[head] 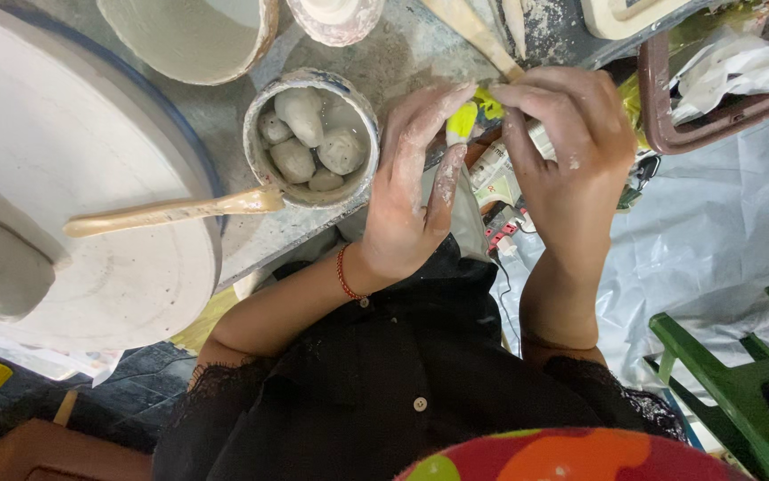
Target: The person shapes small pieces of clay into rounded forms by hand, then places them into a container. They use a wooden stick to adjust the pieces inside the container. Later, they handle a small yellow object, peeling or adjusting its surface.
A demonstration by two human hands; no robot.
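Both our hands meet over the bench edge: our left hand (pixel 411 191), caked with pale clay, pinches the lower end of a small yellow piece (pixel 462 120) between thumb and fingers, while our right hand (pixel 567 147) closes on its upper end from the other side. The piece sits right at our fingertips, just right of a round tub (pixel 264 111) packed with grey clay lumps (pixel 309 138).

We judge the work here as fine shaping or cleaning of the yellow piece, and it goes best with a light, even pinch, the piece turned a little at a time, the slick left fingers kept from sliding, and the hands held over the bench so nothing drops to the floor.

A wooden stick (pixel 166 212) lies from the tub rim out across a big white disc (pixel 90 267) at left. A second wooden tool (pixel 473 31) slants down from the top edge toward our right fingers; whether it touches them we cannot tell. Plastic sheeting (pixel 714 240) and a green chair (pixel 740 383) fill the right side.

Much stays unclear. Our fingers cover most of the yellow piece, so its full shape and kind are hidden. The small packets (pixel 502 178) below our hands are half covered. The bowl (pixel 193 36) at top is cut off by the frame.
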